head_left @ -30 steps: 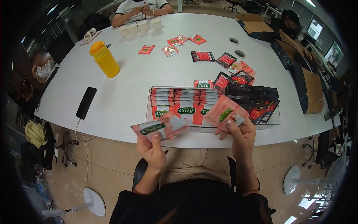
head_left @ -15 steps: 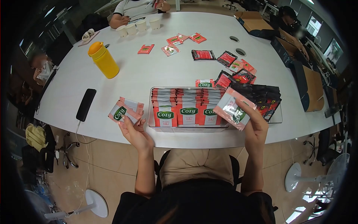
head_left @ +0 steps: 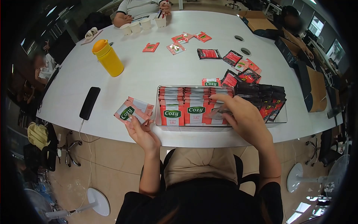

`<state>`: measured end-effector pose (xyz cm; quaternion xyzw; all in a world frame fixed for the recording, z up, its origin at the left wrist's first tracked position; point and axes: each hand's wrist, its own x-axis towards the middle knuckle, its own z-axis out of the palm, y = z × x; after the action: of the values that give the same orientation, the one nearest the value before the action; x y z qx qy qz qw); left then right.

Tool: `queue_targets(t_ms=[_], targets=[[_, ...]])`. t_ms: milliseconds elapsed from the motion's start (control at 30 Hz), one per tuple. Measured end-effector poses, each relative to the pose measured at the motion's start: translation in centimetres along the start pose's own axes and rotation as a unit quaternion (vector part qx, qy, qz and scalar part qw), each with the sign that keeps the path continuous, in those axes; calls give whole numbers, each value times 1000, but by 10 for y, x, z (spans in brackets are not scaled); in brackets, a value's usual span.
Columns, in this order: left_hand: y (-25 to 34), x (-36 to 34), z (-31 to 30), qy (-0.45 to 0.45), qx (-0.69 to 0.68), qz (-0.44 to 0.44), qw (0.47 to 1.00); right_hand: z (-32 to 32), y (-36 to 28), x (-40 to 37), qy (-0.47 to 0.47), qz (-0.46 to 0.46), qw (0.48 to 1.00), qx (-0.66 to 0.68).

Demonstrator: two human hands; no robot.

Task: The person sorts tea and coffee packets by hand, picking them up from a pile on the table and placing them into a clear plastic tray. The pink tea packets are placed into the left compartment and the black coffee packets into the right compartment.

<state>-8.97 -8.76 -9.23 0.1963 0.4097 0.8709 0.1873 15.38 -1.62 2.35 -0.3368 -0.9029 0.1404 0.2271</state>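
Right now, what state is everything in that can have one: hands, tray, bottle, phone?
left hand: shut on Cozy sachets, over the table edge.
right hand: reaching into the clear tray, touching its front sachets; grip blurred.
clear tray: packed with upright rows.
yellow bottle: upright, lid on.
phone: flat, cable plugged in.

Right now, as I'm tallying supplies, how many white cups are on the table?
4. The cups stand in a row at the far end of the table, before another person: first, second, third, fourth. None looks hidden.
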Motion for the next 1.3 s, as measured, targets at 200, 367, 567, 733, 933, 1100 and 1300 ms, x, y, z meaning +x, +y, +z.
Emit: queue_targets(t_ms=[200,367,567,733,933,1100,1300], targets=[[3,-2,3,2,-17,-8,1000,0,2,13,-44,-90,986,-131],[1,-1,-1,-8,-16,-13,1000,8,2,22,-19,-105,975,-193],[0,0,-3,-9,-25,-12,1000,13,3,23,-20,-88,971,-221],[-1,0,-4,-15,-20,-15,1000,8,0,19,-7,-84,975,-205],[3,-3,5,-31,6,41,999,9,-3,14,47,-69,986,-144],[18,-11,4,-46,51,122,990,17,-15,15,114,-153,982,-15],[39,-40,2,-229,112,173,951,21,-47,13,68,-151,960,227]])
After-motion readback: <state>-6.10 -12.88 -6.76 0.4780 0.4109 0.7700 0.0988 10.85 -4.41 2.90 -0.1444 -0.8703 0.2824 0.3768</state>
